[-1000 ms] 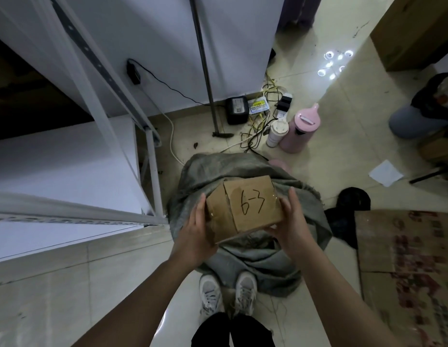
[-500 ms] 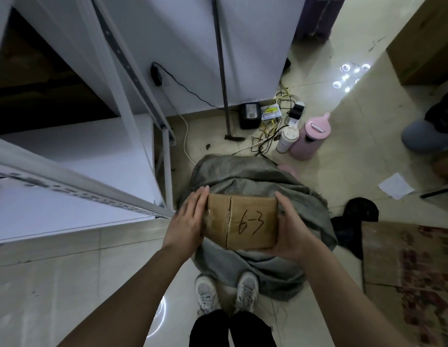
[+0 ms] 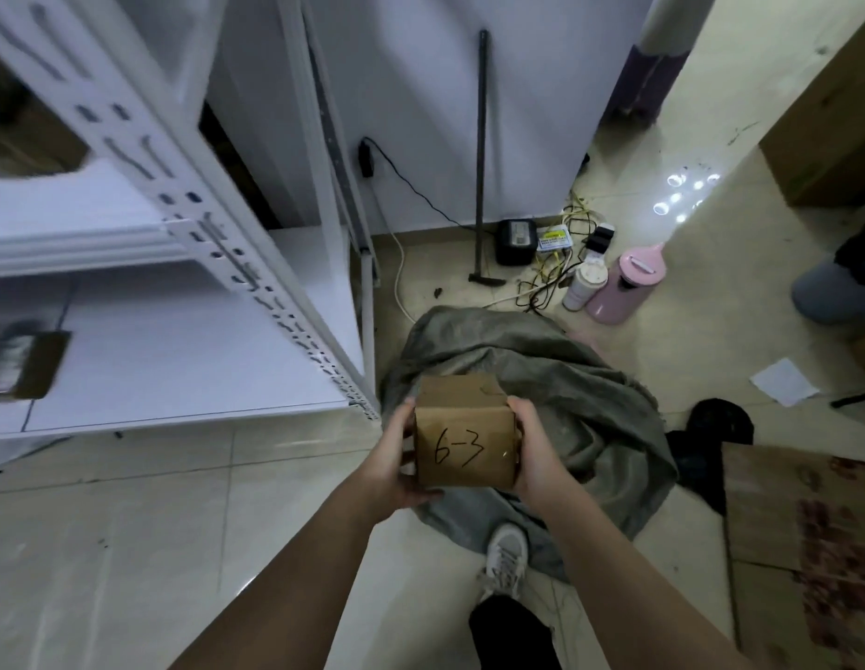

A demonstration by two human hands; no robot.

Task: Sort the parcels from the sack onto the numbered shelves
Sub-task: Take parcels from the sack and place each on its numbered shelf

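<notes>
Since half a second ago: box turned so the "6-3" face points at the camera; view swung left, rack now fills the left side, with a small carton on a lower shelf showing.

Near: shoe [image 3: 505, 558] on tile, touching the sack's hem. Trip risk if the step to the rack catches cloth.

Box [image 3: 464, 437], brown card, held over the sack [image 3: 566, 394]. Left hand [image 3: 389, 456] cups its left side and lower edge; right hand [image 3: 534, 452] wraps the right side. Grip: both hands curled round the box, pressing inward, none of it resting on anything. Top flap looks notched, maybe loose; squeezing could pop it, easing one hand could drop the box into the sack.

Farther: rack [image 3: 256, 282], white, slotted post close to the box's left. A swing leftward could clip that post. No shelf numbers legible here, so a wrong-shelf placement is possible. Carton [image 3: 27, 365] already on a lower shelf, blurred.

Beyond: cables [image 3: 551, 278] and pink jug [image 3: 624, 282] on the floor, behind the sack.
</notes>
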